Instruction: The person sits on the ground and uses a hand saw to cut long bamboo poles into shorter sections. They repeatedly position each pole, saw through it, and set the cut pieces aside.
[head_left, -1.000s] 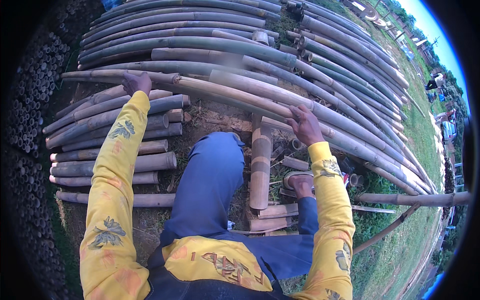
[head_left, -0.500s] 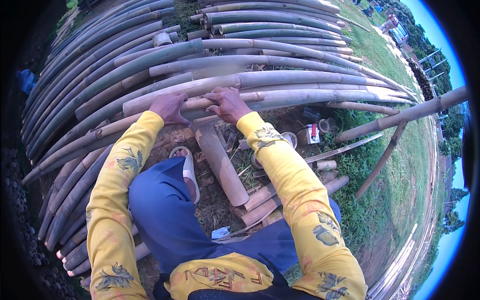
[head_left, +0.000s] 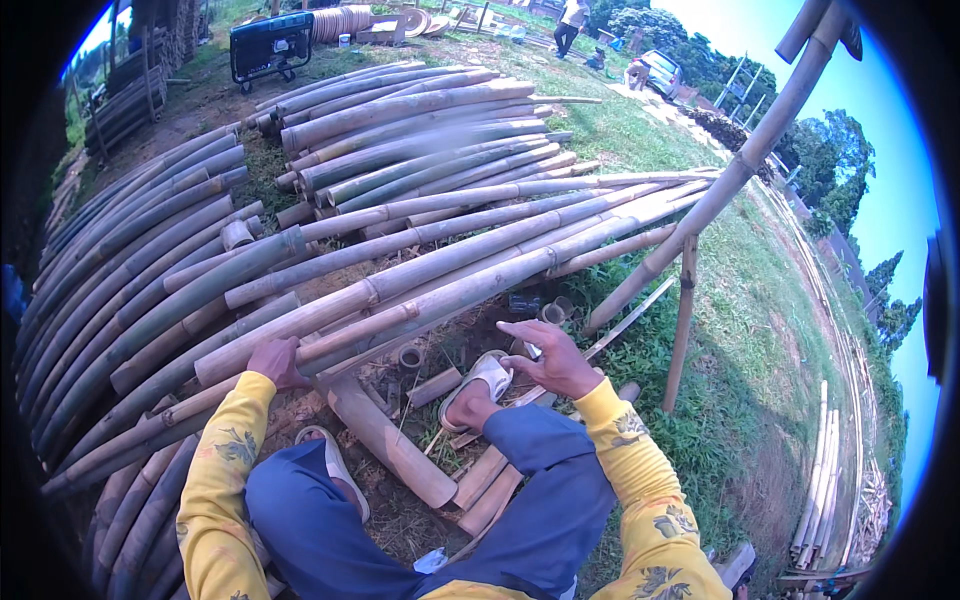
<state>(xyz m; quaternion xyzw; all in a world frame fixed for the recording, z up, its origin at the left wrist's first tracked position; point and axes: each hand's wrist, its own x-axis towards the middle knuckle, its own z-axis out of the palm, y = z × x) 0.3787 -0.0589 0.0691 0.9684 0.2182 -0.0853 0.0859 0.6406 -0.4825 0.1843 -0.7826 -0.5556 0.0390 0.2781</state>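
gripping the near end of a long bamboo pole (head_left: 420, 300) on the stack, the left hand (head_left: 275, 362) is clamped on it; the right hand (head_left: 550, 358) hovers open, empty. shifting the pole likely needs both hands.

**Poles ahead of the fingers, offcuts below**

The left hand (head_left: 275, 362) rests on the near end of a long bamboo pole (head_left: 440, 295), its fingers under a stacked pile (head_left: 130, 270) spreading leftward. The right hand (head_left: 550, 360) hovers apart, fingers above short bamboo offcuts (head_left: 395, 440). Right of them leans a propped pole frame (head_left: 690, 220); a generator (head_left: 270, 42) stands far behind.
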